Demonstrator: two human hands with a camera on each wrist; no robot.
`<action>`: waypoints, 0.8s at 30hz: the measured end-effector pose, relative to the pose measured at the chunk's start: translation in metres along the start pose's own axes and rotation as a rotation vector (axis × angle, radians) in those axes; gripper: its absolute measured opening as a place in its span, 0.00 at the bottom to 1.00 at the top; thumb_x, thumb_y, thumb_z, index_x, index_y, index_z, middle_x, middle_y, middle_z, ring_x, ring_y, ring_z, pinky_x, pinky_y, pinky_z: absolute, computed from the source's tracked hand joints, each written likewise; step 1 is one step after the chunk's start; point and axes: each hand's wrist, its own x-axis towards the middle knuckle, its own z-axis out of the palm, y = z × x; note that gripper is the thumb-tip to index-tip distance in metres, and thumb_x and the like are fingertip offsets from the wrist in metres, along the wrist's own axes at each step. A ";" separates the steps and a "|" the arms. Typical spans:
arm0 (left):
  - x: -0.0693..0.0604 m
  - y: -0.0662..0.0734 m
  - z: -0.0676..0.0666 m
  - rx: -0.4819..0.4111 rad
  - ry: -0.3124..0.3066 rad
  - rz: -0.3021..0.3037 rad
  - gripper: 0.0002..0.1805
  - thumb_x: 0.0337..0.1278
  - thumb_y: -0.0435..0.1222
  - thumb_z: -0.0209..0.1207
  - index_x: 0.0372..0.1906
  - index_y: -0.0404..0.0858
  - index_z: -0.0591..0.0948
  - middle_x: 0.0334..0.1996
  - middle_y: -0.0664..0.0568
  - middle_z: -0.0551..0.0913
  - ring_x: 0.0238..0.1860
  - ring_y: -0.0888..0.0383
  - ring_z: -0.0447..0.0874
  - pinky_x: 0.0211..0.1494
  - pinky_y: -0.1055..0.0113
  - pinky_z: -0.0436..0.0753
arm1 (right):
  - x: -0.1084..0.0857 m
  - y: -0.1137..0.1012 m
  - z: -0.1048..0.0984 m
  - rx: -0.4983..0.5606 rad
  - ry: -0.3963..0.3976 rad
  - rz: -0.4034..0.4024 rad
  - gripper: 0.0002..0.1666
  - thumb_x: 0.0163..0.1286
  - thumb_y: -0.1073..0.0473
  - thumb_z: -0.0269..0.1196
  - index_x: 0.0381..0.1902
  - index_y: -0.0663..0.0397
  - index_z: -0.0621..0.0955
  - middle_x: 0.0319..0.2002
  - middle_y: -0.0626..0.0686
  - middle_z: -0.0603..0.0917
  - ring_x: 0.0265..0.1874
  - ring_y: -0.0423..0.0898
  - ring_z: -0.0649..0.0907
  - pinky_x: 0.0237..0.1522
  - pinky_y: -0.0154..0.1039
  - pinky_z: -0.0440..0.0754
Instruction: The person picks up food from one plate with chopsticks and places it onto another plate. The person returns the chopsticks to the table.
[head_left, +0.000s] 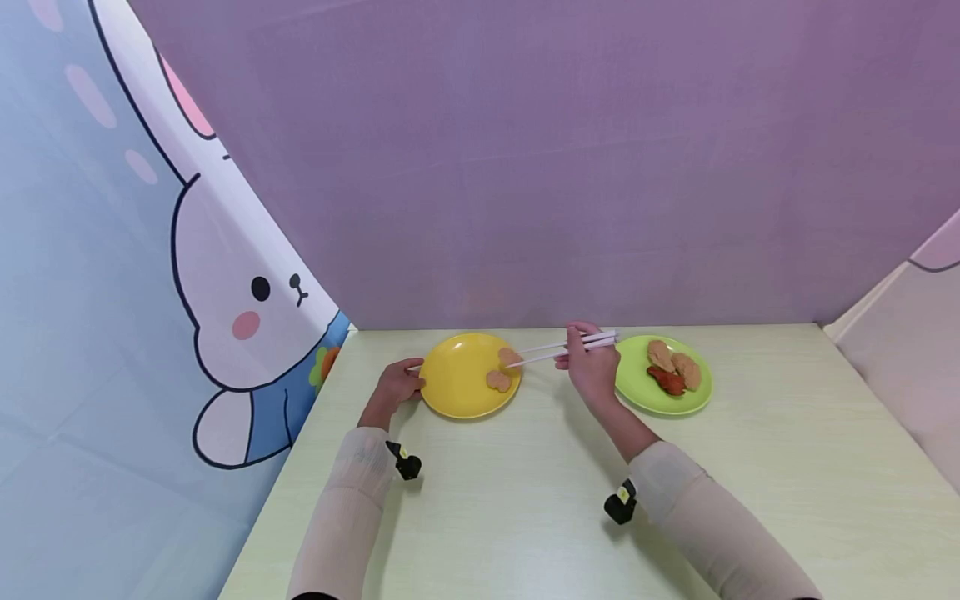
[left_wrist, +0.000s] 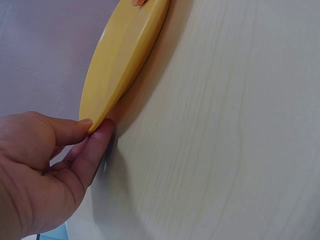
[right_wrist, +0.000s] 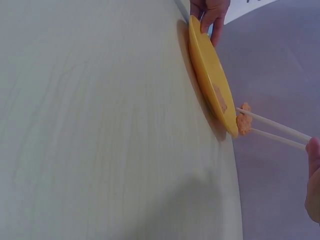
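Note:
My left hand pinches the left rim of the yellow plate; in the left wrist view the thumb lies on top of the rim and fingers are beneath. My right hand holds a pair of white chopsticks. Their tips are at a tan food piece by the plate's right edge; the right wrist view shows this piece between the tips, beside the rim. Another tan piece lies on the plate.
A green plate stands right of my right hand, holding two tan pieces and a red-brown piece. A purple cloth rises behind the pale table; a rabbit-print cloth hangs at the left.

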 end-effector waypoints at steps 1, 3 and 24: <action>-0.001 0.000 0.000 -0.005 -0.002 0.006 0.31 0.64 0.27 0.60 0.72 0.39 0.73 0.60 0.38 0.80 0.44 0.54 0.85 0.43 0.67 0.88 | -0.001 0.000 0.001 -0.005 -0.001 0.001 0.17 0.75 0.54 0.61 0.50 0.63 0.84 0.27 0.53 0.83 0.15 0.36 0.85 0.20 0.38 0.86; -0.002 0.000 0.000 -0.007 -0.002 0.013 0.31 0.64 0.27 0.60 0.72 0.39 0.73 0.60 0.37 0.80 0.44 0.54 0.85 0.42 0.68 0.88 | -0.002 0.001 0.003 -0.008 -0.001 -0.002 0.16 0.75 0.54 0.61 0.49 0.62 0.84 0.27 0.54 0.83 0.15 0.36 0.85 0.20 0.38 0.86; 0.000 0.000 -0.001 0.017 0.005 -0.005 0.30 0.64 0.28 0.60 0.72 0.40 0.73 0.60 0.38 0.81 0.43 0.54 0.86 0.41 0.67 0.88 | -0.010 0.012 0.020 -0.028 -0.006 -0.062 0.16 0.76 0.55 0.61 0.48 0.62 0.86 0.27 0.59 0.84 0.15 0.36 0.85 0.20 0.39 0.86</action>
